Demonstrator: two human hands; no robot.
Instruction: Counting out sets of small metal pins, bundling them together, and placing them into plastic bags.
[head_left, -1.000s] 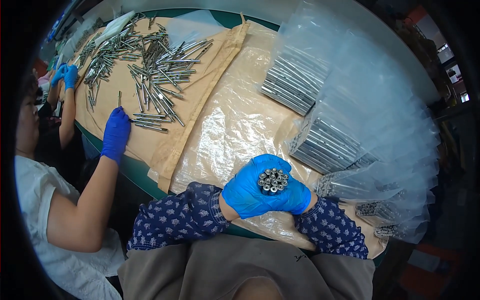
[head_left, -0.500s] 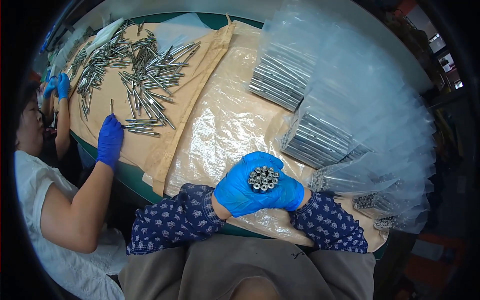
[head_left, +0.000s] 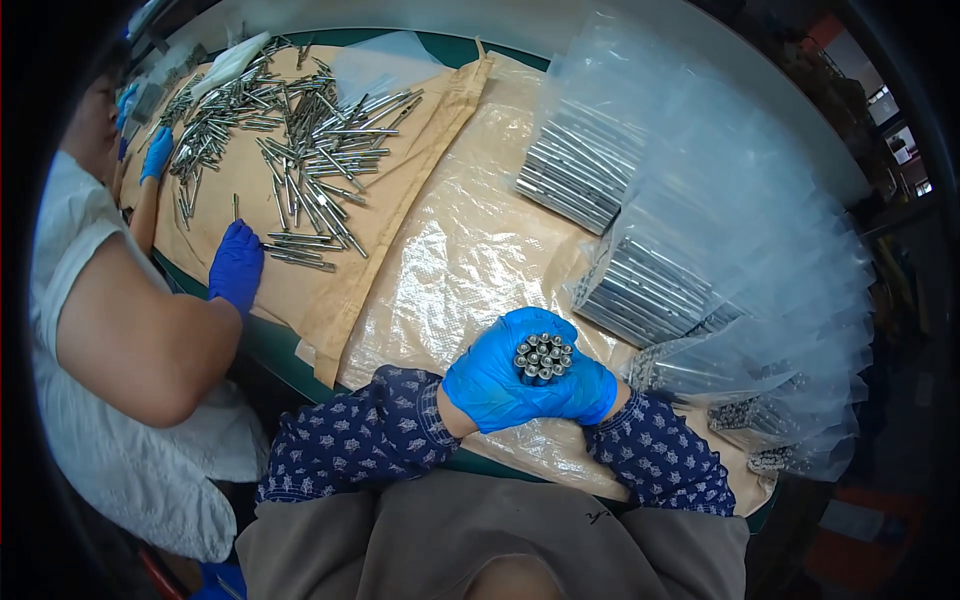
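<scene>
Both my hands wear light blue gloves and are closed together around a bundle of metal rods (head_left: pixel 543 358). The round rod ends, with small holes in them, face up in a tight cluster. My left hand (head_left: pixel 482 378) wraps the bundle from the left, and my right hand (head_left: pixel 593 388) grips it from the right. Most of each rod's length is hidden by the gloves. Beneath my hands lies a shiny tan plastic sheet (head_left: pixel 430 250).
Bagged stacks of metal rods (head_left: pixel 645 285) in clear plastic line the right side. Loose rods (head_left: pixel 320 150) are heaped on brown cloth (head_left: pixel 355 290) at the far left. A co-worker's blue-gloved hand (head_left: pixel 237 265) rests beside them, and further gloved hands (head_left: pixel 157 152) show beyond.
My hands keep hold of the bundle, which sits slightly further right and is tilted a little differently. The co-worker at left has leaned forward. The whole view has shifted slightly.
</scene>
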